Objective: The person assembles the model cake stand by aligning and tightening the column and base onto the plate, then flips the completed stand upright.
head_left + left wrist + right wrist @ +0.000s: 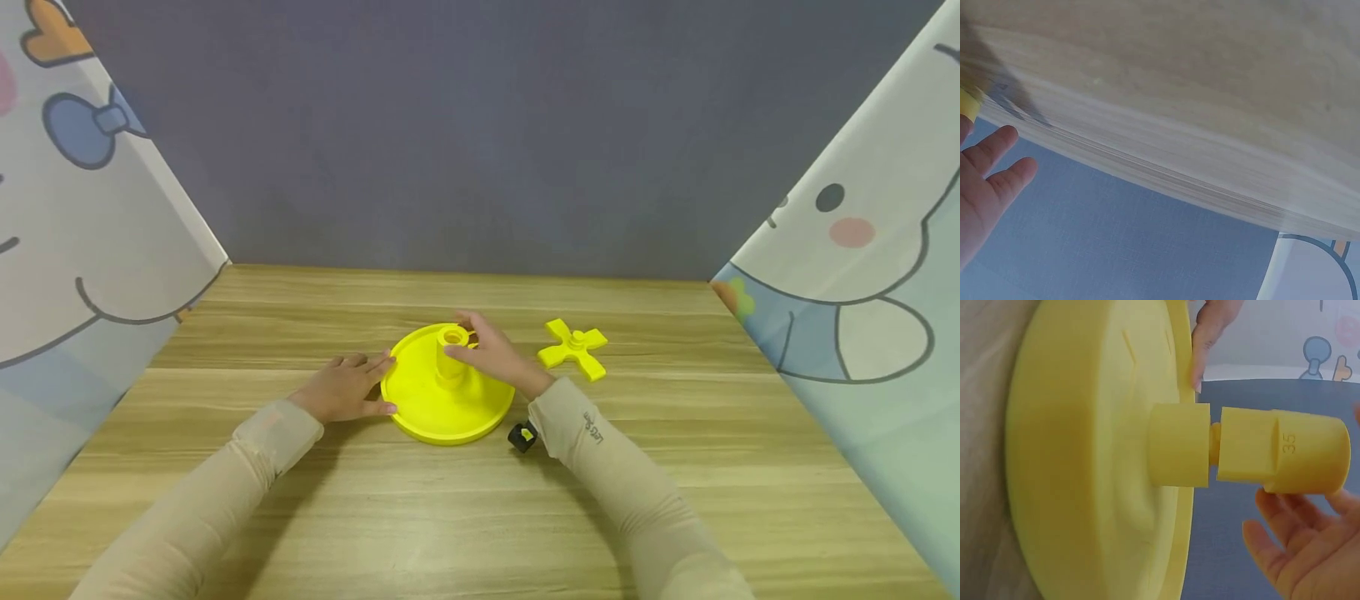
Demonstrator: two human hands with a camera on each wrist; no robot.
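On wood table (412,533) | yellow dish (408,408) flat; left hand (341,387) unclenched, fingers touching rim, seemingly to steady | right hand (497,352) grips upright yellow column (1285,453) over central socket (1179,444), likely for alignment

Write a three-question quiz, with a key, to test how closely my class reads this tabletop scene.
1. True or false: the left hand touches the rim of the round yellow tray.

2. Multiple choice: which number is marked on the hollow yellow post that the right hand holds?
A) 12
B) 35
C) 80

3. Fill in the blank: the yellow cross-shaped piece lying on the wood-grain table has ____ arms.

Key: 1. True. 2. B. 3. Four.
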